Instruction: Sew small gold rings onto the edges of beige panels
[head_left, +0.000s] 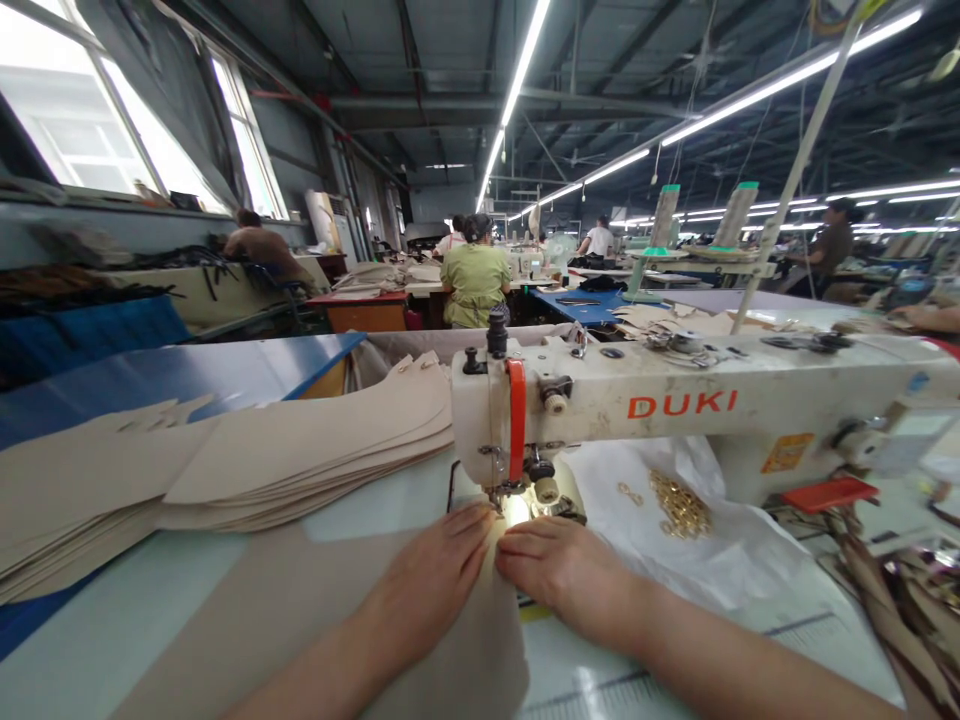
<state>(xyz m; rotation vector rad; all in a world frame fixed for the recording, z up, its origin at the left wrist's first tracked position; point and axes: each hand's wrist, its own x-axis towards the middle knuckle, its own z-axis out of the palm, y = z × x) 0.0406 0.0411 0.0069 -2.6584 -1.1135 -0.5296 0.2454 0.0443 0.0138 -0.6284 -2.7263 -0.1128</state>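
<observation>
A beige fabric panel (480, 640) lies on the pale machine table under my arms, its upper end at the lit needle area of a white DUKI sewing machine (585, 385). My left hand (442, 555) rests flat on the panel, fingers stretched toward the presser foot, just left of it. Close beside it, my right hand (559, 570) has its fingers bent and pressed together at the panel's right edge, with the thumb hidden. The presser foot and needle are partly hidden behind my fingertips and glare.
Stacked beige panels (300, 455) spread along the left. Gold metal rings (679, 503) lie on a white plastic sheet (739, 550) right of the needle. Brown straps (892, 600) hang at the right edge. Several people work farther back, one in a yellow-green shirt (475, 275).
</observation>
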